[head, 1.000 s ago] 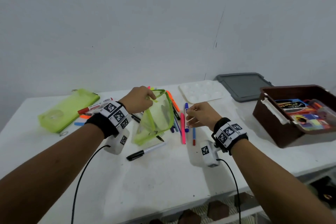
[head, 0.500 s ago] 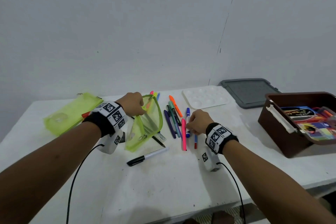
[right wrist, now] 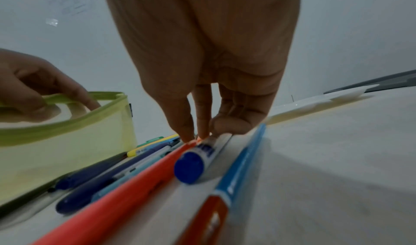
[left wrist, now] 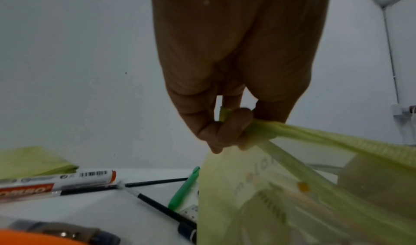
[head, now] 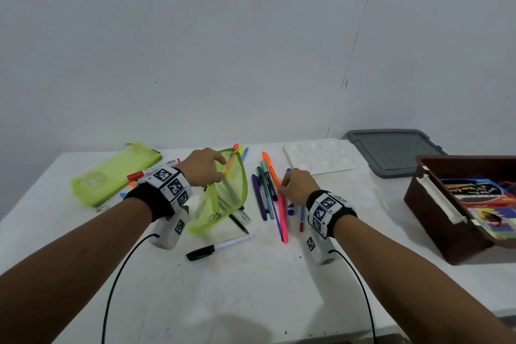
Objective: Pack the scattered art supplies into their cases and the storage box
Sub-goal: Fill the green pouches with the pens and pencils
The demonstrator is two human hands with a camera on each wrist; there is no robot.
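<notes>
Spanning the whole near view, the white table [head: 251, 288] carries the work, with the brown storage box [head: 435, 220] open at the right edge, already holding coloured packs, and its grey lid [head: 391, 151] lying beyond it. A closed green pouch [head: 111, 173] lies far left. Centre-left, the left hand [head: 202, 166] pinches the top rim of the open green mesh case [head: 223, 198], fingers curled on the zip edge, mouth held agape; half a second ago it stood slightly nearer the marker row. The right hand [head: 297, 186] has since come down onto the pens: its fingertips [right wrist: 186, 135] now press on the pink pen [head: 282, 218] and the blue-capped marker [right wrist: 193, 163], not yet closed round either. Judged: a pick-up is beginning; the black marker [head: 220, 246] and the remaining row await packing.
</notes>
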